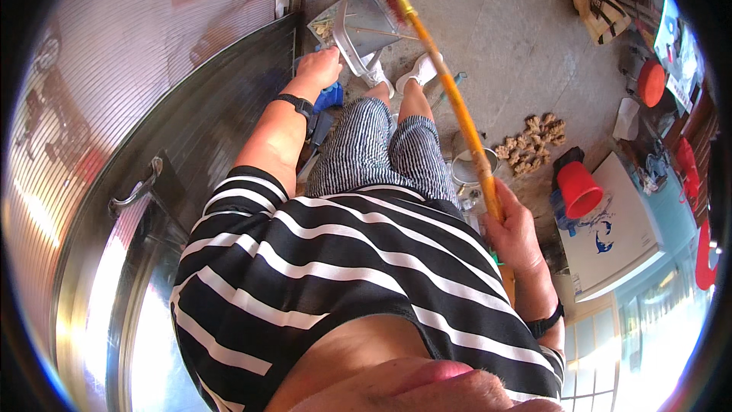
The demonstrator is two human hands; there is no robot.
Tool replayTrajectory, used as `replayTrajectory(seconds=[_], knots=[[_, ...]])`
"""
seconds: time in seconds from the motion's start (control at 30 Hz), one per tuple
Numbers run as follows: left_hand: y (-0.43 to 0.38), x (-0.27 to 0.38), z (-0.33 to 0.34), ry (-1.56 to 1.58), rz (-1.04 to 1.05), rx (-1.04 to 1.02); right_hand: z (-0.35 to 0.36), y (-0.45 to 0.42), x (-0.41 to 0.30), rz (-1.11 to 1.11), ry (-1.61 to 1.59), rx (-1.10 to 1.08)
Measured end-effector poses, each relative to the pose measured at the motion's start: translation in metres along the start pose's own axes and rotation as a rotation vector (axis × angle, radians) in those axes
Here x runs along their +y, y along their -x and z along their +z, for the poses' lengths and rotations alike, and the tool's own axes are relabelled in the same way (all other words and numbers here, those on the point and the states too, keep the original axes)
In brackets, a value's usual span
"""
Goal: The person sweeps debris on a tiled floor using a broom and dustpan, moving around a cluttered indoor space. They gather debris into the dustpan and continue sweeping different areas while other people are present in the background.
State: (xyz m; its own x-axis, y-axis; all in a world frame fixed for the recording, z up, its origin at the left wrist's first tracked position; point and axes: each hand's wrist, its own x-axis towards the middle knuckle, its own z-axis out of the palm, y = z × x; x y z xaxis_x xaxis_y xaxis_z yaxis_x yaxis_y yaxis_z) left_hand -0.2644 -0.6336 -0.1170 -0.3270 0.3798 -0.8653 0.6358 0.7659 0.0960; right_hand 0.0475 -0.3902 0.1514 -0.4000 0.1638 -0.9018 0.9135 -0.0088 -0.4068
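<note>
My left hand is closed at the near side of a metal dustpan, seemingly on its edge or handle; the fingers are partly hidden. Straw-like debris and thin sticks lie in the pan, above my white shoes. In my right hand, at my right side, is the end of a long yellow-orange broom handle. The handle slants away past my right leg to red bristles at the top of the view, where the broom's far end is cut off.
Knobbly ginger roots lie on the concrete floor beside a metal pot. A red bucket rests by a white appliance. Farther right are a red round stool and a tan bag. A dark metal panel stands close on the left.
</note>
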Motion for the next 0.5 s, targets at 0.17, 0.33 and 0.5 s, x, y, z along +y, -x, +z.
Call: replayTrajectory(seconds=[0.17,0.33,0.5], knots=[[-0.003,-0.008,0.010,0.077,-0.065,0.025,0.011,-0.033,-0.008,-0.022,0.230,0.055],[-0.010,-0.018,0.018,0.143,-0.031,0.104,0.027,-0.054,-0.015,0.172,-0.008,-0.155],[0.002,-0.027,0.007,0.242,0.000,0.173,0.029,-0.015,-0.011,-0.159,0.056,-0.041]])
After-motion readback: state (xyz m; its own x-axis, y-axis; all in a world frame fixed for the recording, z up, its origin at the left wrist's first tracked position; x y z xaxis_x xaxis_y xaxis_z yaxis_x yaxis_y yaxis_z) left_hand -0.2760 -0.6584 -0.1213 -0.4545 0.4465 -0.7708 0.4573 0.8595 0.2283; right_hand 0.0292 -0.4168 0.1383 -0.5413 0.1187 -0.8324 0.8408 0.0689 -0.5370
